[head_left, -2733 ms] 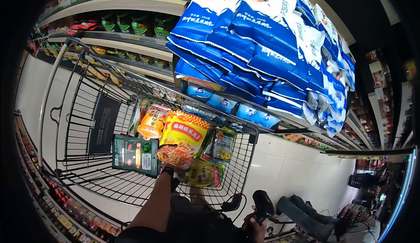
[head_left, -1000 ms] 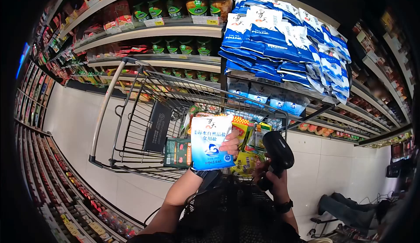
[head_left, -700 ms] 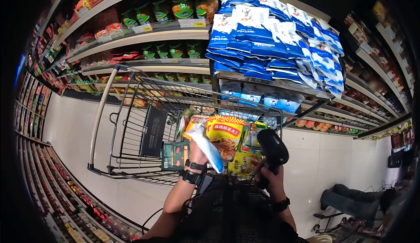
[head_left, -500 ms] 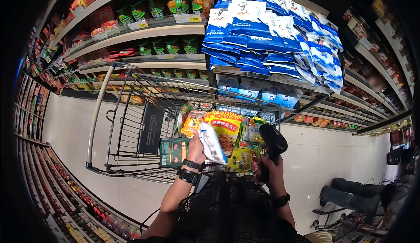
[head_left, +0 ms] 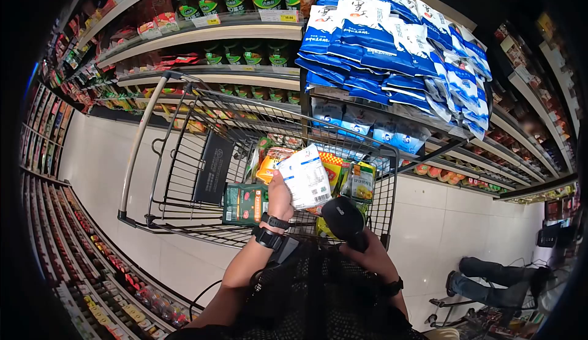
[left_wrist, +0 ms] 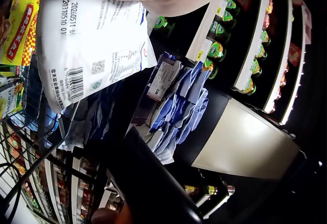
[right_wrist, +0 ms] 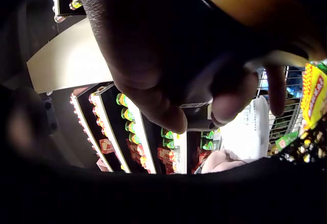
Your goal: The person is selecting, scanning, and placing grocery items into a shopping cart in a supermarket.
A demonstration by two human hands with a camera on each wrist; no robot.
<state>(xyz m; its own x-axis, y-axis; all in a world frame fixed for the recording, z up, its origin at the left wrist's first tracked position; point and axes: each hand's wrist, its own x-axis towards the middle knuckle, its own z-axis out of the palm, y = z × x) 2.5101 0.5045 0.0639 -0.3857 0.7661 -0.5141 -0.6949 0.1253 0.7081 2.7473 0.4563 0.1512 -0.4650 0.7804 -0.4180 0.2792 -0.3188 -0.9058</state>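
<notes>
Above the cart, left grip (head_left: pixel 280 201) pinches packet (head_left: pixel 304 178).

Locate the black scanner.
In the head view, the scanner is in the right hand, below and right of the packet the left hand holds.

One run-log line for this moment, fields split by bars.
left hand: holds white packet, barcode showing | right hand: grips black scanner beside packet | both above cart with groceries

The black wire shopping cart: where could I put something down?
Bare wire shows between the pale curved handle and flat black panel. It's crowded from the dark green pouch to the yellow checkered packet beneath the white bag.
</notes>
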